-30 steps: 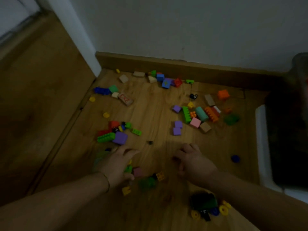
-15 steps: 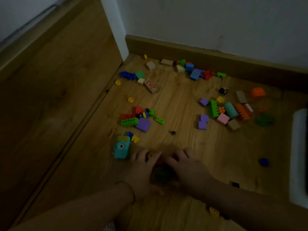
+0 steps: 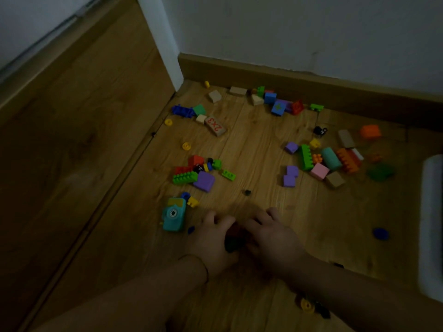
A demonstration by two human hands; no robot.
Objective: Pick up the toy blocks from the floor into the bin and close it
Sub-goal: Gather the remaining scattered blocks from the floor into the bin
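While left hand [image 3: 213, 243] and right hand [image 3: 272, 237] cup dark plastic toy blocks [image 3: 233, 242] between curled fingers on the near wooden floor [image 3: 254, 152], the white plastic bin [image 3: 431, 226] lies rightward, nearer the right hand.

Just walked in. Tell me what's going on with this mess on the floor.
A person is clearing toy blocks off a wooden floor. The left hand and right hand are cupped together, fingers curled round a small heap of dark blocks between them. A teal toy camera lies just left of the left hand. The scattered blocks lie farther off, toward the skirting board. A white rim at the right edge is probably the bin.
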